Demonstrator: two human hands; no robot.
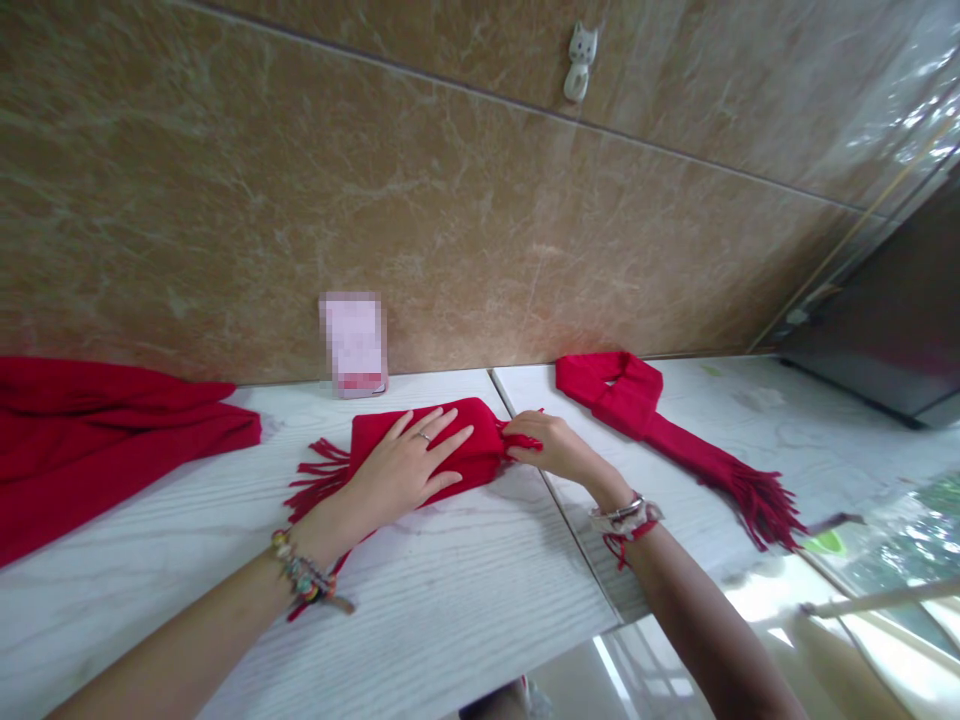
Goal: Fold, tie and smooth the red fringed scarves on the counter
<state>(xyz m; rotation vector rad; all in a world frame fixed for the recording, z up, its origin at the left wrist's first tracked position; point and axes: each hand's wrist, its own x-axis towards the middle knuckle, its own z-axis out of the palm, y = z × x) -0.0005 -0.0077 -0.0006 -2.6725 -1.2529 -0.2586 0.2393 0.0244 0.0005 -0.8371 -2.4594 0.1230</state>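
Note:
A folded red scarf [472, 455] lies on the white wood-grain table [480, 560], with fringe sticking out at its left end. My left hand [409, 455] rests flat on top of it, fingers spread. At the scarf's right end, my right hand [544, 440] has its fingers closed round the fringe; a few strands show past the fingers. Another red scarf [622, 395] lies to the right, looped at its far end, its fringe pointing toward the right front. At the far left is a larger spread of red cloth [97, 430], partly out of view.
A blurred pink-and-white card or box [354, 340] stands against the brown marbled wall [450, 220]. A white cat-shaped hook [581, 62] is on the wall. A dark box-like object [885, 300] is at the right. A seam [559, 505] crosses the tabletop.

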